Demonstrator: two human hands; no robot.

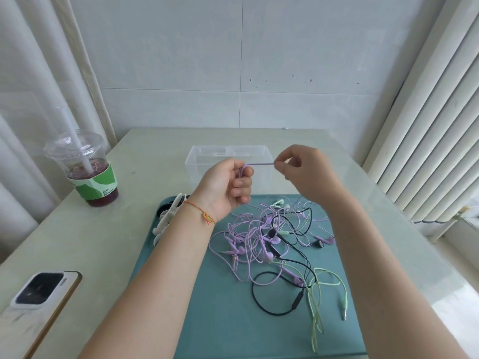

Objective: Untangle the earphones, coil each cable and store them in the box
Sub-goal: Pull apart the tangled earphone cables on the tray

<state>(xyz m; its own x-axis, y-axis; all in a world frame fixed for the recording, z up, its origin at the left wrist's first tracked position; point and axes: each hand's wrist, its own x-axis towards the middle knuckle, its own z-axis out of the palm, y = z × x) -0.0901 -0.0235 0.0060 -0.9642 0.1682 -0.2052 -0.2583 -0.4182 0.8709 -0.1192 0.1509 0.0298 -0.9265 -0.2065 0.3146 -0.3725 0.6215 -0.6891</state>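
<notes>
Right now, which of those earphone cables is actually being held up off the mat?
A purple cable, stretched between the left hand and right hand; the other purple, black and green cables lie tangled on the teal mat.

I was sitting in what looked like a room at home, in a corner by a window. My bench (375, 203) was a pale, glossy stone-look table pushed against a wall of large light tiles (298, 60). White curtains (31, 73) hung to my left, and pleated white blinds (427, 125) covered a window on my right, above a bright sill (466, 229). A takeaway cup (88, 174) of dark red drink with a straw and domed lid stood on the bench, and a phone (39, 299) lay face down near me, the casual clutter of a living space.
</notes>
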